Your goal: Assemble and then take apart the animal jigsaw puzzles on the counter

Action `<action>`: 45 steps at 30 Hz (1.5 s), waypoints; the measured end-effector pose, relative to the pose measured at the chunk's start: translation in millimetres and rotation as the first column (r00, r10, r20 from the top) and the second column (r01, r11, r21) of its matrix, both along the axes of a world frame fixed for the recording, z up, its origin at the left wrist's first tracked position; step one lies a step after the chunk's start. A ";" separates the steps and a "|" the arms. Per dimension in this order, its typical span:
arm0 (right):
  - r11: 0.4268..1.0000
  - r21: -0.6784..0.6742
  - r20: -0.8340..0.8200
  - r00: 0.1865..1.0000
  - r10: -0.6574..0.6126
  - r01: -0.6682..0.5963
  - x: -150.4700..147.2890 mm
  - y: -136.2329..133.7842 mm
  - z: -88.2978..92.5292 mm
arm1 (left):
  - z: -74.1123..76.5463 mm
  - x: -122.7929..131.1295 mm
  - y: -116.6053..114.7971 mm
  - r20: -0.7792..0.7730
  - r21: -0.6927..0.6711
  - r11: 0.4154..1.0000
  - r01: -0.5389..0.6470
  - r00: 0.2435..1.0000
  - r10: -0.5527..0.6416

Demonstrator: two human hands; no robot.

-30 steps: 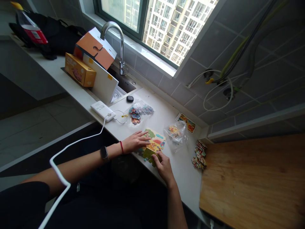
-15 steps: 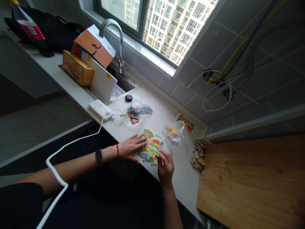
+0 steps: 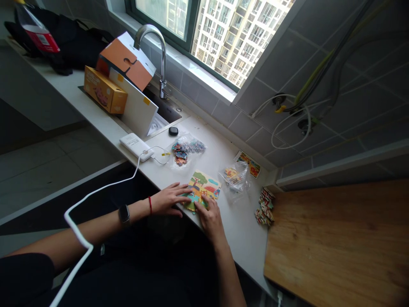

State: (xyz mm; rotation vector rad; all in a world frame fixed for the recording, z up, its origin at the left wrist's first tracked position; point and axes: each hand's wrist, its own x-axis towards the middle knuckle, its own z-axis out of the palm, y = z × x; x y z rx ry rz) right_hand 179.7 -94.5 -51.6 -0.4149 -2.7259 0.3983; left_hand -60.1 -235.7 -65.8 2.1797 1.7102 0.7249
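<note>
A colourful jigsaw puzzle [image 3: 204, 181] with a tree and animals lies at the counter's front edge, its pieces joined together. My left hand [image 3: 168, 199] rests with spread fingers on its left side. Across the lower right part lies my right hand [image 3: 209, 215], fingers stretched out over the pieces and hiding some of them. Right of the puzzle is a clear plastic bag [image 3: 235, 177] with yellowish pieces inside. Another clear bag [image 3: 188, 148] of puzzle pieces lies behind and to the left. A small picture card [image 3: 248, 163] leans near the wall.
A pile of loose puzzle pieces [image 3: 265, 207] sits beside a wooden board [image 3: 335, 243] on the right. To the left are a white power bank [image 3: 136, 146] with a cable, a black earbud case [image 3: 173, 131], an orange box [image 3: 105, 91] and the sink [image 3: 168, 111] with its faucet [image 3: 162, 64].
My right hand has gone from pinching at the puzzle's right edge to lying flat over its lower part. My left hand has drawn back slightly left, uncovering the tree.
</note>
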 end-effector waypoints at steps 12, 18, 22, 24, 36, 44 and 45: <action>0.997 -0.059 0.143 0.989 -0.039 0.048 7.5 -9.7 -2.6 | -0.9 2.3 -1.9 -0.043 0.076 0.997 0.022 0.999 -0.019; 0.999 -0.031 0.178 0.984 -0.011 0.016 3.7 1.6 5.2 | 6.6 1.7 3.3 -0.085 0.083 0.996 0.041 0.996 -0.034; 1.000 0.028 0.161 0.987 0.001 -0.005 4.5 -0.9 5.9 | 10.5 0.8 4.0 -0.025 0.115 0.993 0.029 0.999 -0.027; 0.999 0.046 0.163 0.987 -0.006 -0.002 6.8 -4.9 5.6 | 11.3 -0.5 3.0 -0.005 0.127 0.992 0.023 1.000 -0.023; 0.997 0.060 0.103 0.994 -0.044 0.037 22.6 -34.2 -6.2 | 7.8 14.5 -16.4 -0.105 0.235 0.972 0.022 0.994 0.003; 0.991 0.048 -0.005 0.992 -0.122 0.122 21.7 -43.9 -12.1 | 20.6 12.4 -11.3 -0.099 0.189 0.980 0.059 0.994 -0.040; 0.990 0.048 -0.011 0.992 -0.129 0.130 20.6 -43.4 -11.8 | 22.5 11.3 -9.0 -0.106 0.180 0.982 0.056 0.994 -0.037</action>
